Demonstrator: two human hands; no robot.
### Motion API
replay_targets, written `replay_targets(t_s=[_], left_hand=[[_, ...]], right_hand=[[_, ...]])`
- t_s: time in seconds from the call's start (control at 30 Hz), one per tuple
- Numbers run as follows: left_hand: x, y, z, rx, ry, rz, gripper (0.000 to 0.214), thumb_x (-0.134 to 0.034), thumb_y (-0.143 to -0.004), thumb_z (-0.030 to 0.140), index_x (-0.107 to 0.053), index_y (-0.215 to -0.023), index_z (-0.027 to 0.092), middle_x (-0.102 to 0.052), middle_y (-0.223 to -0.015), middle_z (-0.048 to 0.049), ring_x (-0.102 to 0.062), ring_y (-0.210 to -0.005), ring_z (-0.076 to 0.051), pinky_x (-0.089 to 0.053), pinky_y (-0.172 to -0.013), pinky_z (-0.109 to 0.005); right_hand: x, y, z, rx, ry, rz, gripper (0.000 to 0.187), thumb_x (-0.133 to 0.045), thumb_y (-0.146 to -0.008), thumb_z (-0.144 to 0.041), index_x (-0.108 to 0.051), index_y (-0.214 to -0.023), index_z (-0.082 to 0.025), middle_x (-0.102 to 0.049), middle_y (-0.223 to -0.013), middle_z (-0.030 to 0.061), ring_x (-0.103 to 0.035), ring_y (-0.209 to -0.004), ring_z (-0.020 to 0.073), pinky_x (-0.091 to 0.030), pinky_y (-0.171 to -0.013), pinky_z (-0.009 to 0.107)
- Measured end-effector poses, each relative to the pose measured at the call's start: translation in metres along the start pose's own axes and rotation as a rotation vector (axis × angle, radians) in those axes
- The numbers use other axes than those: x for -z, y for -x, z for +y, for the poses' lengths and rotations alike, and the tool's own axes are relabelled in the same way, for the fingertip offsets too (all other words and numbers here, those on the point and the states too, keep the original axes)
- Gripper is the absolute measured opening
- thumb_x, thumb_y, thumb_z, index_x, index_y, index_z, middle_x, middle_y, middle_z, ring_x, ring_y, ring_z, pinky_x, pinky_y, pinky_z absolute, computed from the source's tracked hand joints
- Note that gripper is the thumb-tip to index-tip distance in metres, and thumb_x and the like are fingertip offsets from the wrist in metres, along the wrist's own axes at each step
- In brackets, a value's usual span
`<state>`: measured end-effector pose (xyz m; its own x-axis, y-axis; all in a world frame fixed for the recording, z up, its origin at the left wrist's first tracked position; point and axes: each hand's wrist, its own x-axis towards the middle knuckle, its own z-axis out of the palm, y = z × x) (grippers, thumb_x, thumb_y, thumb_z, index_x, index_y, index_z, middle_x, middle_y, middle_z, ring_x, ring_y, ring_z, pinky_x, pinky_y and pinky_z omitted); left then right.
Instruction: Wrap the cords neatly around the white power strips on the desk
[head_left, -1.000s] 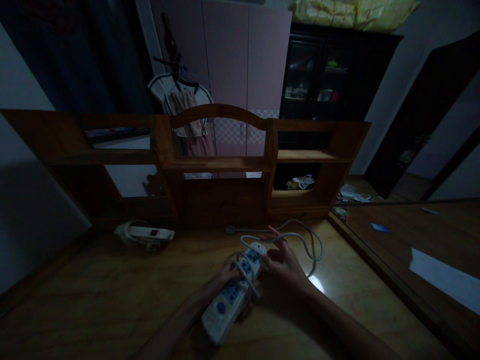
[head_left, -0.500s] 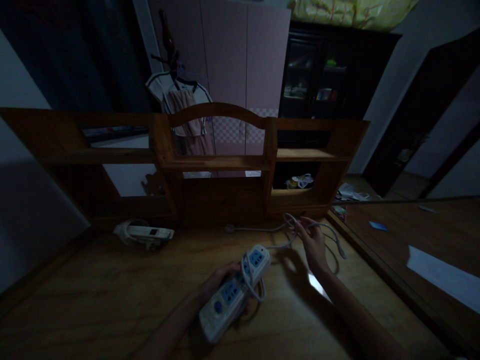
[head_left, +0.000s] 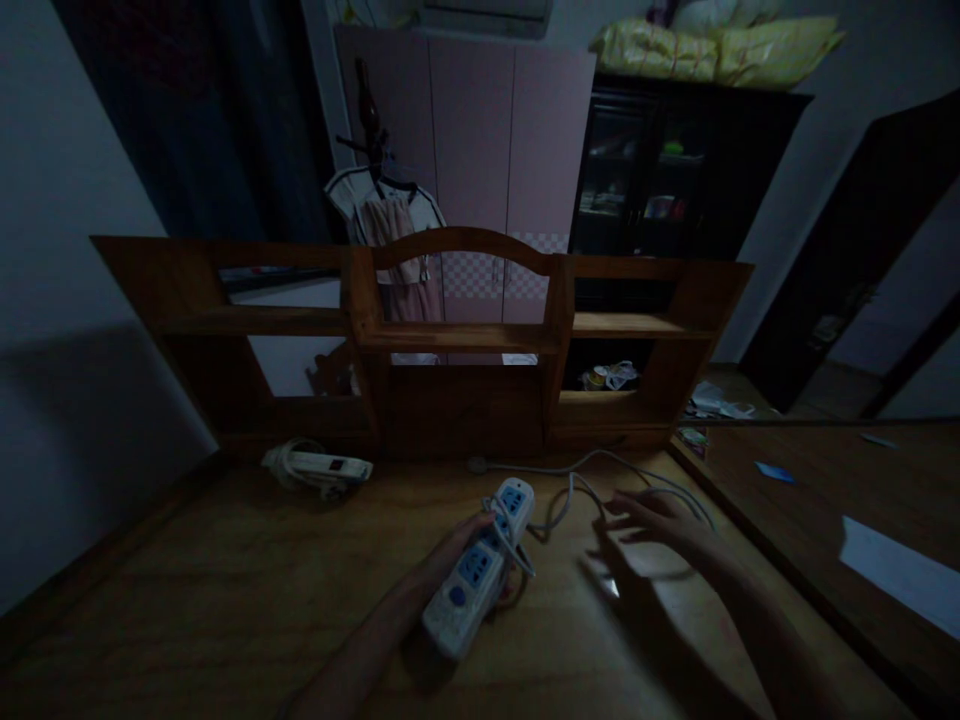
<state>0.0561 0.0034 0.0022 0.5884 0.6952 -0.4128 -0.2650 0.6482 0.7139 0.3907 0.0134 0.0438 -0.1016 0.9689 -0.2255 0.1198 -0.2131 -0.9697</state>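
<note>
The left hand (head_left: 472, 535) is closed around a white strip (head_left: 480, 568), holding it over the desk (head_left: 225, 590). The strip is long and flat, with blue sockets and a round blue button near its low end. Some turns of the white cord (head_left: 592, 480) are wrapped around its middle. The right hand (head_left: 652, 515) is open with fingers spread, blurred, above the loose cord; I cannot tell if it touches the cord. The rest of the cord lies in loops on the desk and ends in a plug (head_left: 476, 464) near the shelf (head_left: 457, 340). A second strip (head_left: 319, 467) lies well apart at the left. The desk is smooth wood with a bright reflection. Behind the wooden shelf stands a pink wardrobe (head_left: 480, 150).
</note>
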Motion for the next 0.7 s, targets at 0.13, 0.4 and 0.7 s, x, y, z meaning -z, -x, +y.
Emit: replay_targets(t_s=[0.13, 0.4, 0.7], left_hand=[[0.0, -0.002, -0.001, -0.042, 0.014, 0.018, 0.045, -0.053, -0.076, 0.055, -0.059, -0.085, 0.011, -0.068, -0.066, -0.013, -0.066, -0.056, -0.025, -0.049, -0.048, -0.029], [-0.009, 0.004, -0.004, -0.284, -0.146, -0.001, 0.036, -0.067, -0.075, 0.043, -0.059, -0.093, 0.013, -0.068, -0.08, -0.0084, -0.064, -0.06, -0.017, -0.048, -0.056, -0.024], [-0.016, 0.012, -0.01, -0.338, -0.293, -0.132, 0.047, -0.073, -0.072, 0.041, -0.062, -0.108, 0.012, -0.067, -0.099, -0.0105, -0.064, -0.086, -0.022, -0.047, -0.076, -0.027]], right_hand=[[-0.007, 0.04, 0.002, 0.092, 0.264, 0.092, 0.038, -0.058, -0.08, -0.054, -0.071, -0.096, -0.022, -0.068, -0.106, 0.0138, -0.069, -0.085, 0.0286, -0.056, -0.063, 0.036], [-0.069, 0.082, -0.039, 0.526, 0.863, 0.248, 0.027, -0.052, -0.087, -0.044, -0.067, -0.105, -0.03, -0.071, -0.095, 0.0055, -0.067, -0.077, 0.0231, -0.052, -0.066, 0.032], [-0.154, 0.065, -0.048, 0.833, 1.115, 0.218, 0.028, -0.056, -0.085, -0.025, -0.06, -0.113, -0.027, -0.059, -0.118, 0.0081, -0.055, -0.104, 0.0277, -0.042, -0.092, 0.045]])
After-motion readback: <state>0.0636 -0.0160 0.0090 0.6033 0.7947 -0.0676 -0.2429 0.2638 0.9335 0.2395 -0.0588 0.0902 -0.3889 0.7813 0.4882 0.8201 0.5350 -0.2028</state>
